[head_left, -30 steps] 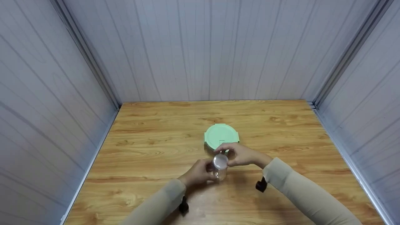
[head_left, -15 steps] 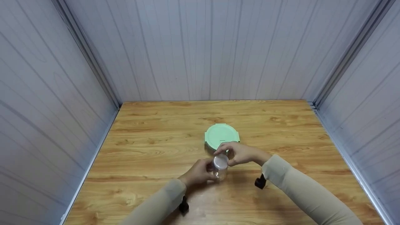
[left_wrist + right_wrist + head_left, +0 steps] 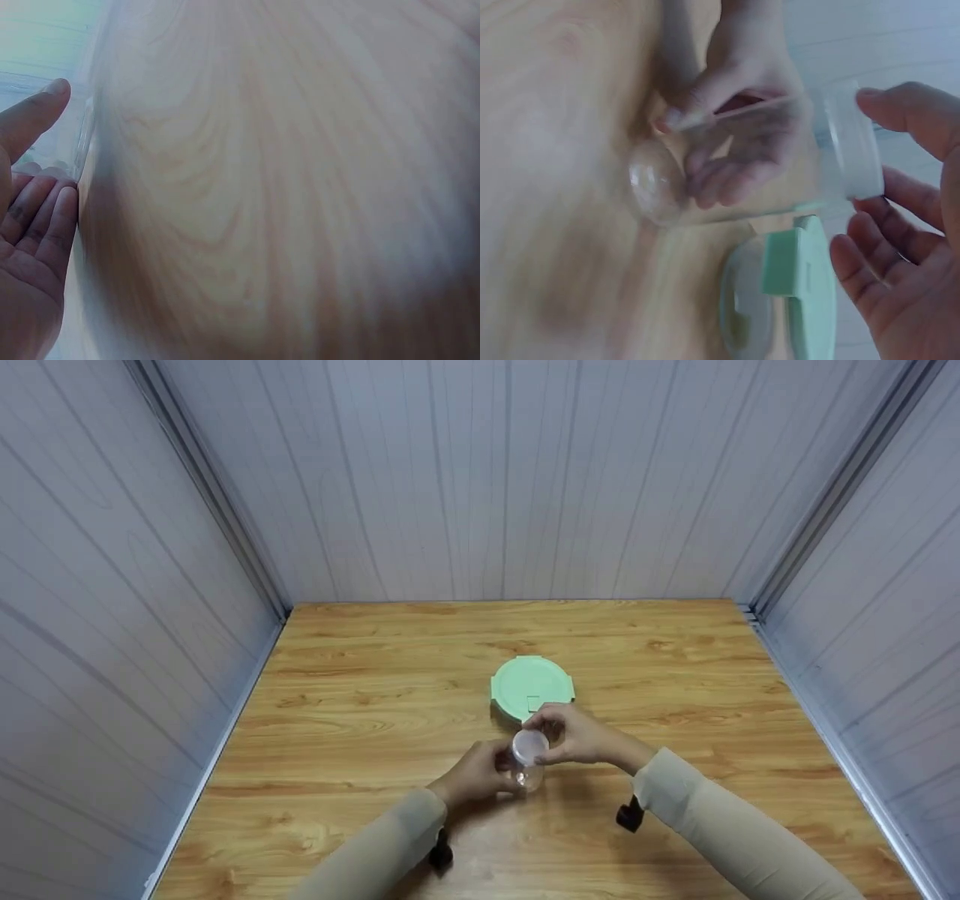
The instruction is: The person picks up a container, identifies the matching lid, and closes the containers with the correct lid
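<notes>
A clear jar (image 3: 530,780) with a white lid (image 3: 530,746) stands upright near the middle of the wooden table in the head view. My left hand (image 3: 478,772) grips the jar's body from the left, thumb low on the near side. From the right, my right hand (image 3: 581,737) pinches the lid's edge between thumb and fingers. In the right wrist view, the thumb and a fingertip meet the rim of the lid (image 3: 856,142), and left-hand fingers show through the clear wall. The left wrist view catches only part of the jar (image 3: 64,139), beside the left hand (image 3: 34,240).
Just behind the jar sits a round food container with a mint-green clip lid (image 3: 531,684); its clear side (image 3: 746,307) shows in the right wrist view. Pale panel walls (image 3: 480,480) enclose the wooden table (image 3: 360,690) at the back and both sides.
The right hand's fingers have shifted round the lid, the thumb coming nearer the front and the fingertips a little to the right. The left hand and jar stay in place.
</notes>
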`<action>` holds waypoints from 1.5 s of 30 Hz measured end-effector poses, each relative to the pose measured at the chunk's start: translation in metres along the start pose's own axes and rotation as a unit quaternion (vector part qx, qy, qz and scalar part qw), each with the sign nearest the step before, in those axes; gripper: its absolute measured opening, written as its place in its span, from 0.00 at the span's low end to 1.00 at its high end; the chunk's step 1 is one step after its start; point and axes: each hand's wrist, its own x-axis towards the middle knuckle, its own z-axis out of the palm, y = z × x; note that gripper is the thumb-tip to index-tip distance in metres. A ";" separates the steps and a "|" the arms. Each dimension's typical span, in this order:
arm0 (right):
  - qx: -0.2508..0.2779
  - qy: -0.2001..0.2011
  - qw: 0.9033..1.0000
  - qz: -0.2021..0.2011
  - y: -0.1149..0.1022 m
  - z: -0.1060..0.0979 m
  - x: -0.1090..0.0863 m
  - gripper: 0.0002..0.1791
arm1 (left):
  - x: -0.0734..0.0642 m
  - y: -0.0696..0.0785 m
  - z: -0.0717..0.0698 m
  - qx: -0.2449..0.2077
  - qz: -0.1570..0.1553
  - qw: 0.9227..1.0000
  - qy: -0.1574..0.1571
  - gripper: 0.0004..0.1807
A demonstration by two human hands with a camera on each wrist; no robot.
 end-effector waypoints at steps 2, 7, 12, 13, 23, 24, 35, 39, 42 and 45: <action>0.008 0.021 1.000 0.020 -0.001 0.005 -0.002 0.25 | 0.000 0.000 -0.001 -0.002 -0.001 1.000 -0.001 0.27; 0.000 0.068 0.997 0.047 -0.004 0.015 -0.007 0.24 | 0.000 0.000 -0.002 -0.014 0.000 1.000 0.001 0.27; -0.020 0.105 0.994 0.035 -0.004 0.023 -0.010 0.23 | -0.001 -0.001 -0.001 -0.028 -0.002 1.000 0.002 0.27; -0.023 0.109 0.993 0.034 -0.004 0.024 -0.010 0.23 | -0.001 -0.001 -0.001 -0.030 -0.002 1.000 0.002 0.26; -0.023 0.055 0.997 0.043 -0.007 0.013 -0.006 0.27 | 0.000 -0.001 -0.001 -0.018 -0.004 1.000 0.004 0.26; -0.020 0.043 0.998 0.042 -0.008 0.010 -0.005 0.28 | 0.000 -0.001 0.000 -0.015 -0.004 1.000 0.004 0.26; 0.002 -0.089 0.995 -0.044 -0.011 -0.014 0.013 0.26 | -0.001 -0.001 0.001 -0.015 0.003 1.000 -0.001 0.28; 0.006 -0.125 0.991 -0.051 -0.009 -0.018 0.016 0.30 | 0.000 -0.002 0.001 -0.025 0.009 1.000 -0.005 0.28; -0.006 -0.140 0.989 -0.041 -0.009 -0.020 0.018 0.32 | 0.000 -0.001 0.001 -0.029 0.007 1.000 -0.008 0.28; -0.023 -0.148 0.988 -0.031 -0.010 -0.020 0.019 0.34 | 0.000 -0.002 0.000 -0.032 0.005 0.999 -0.008 0.28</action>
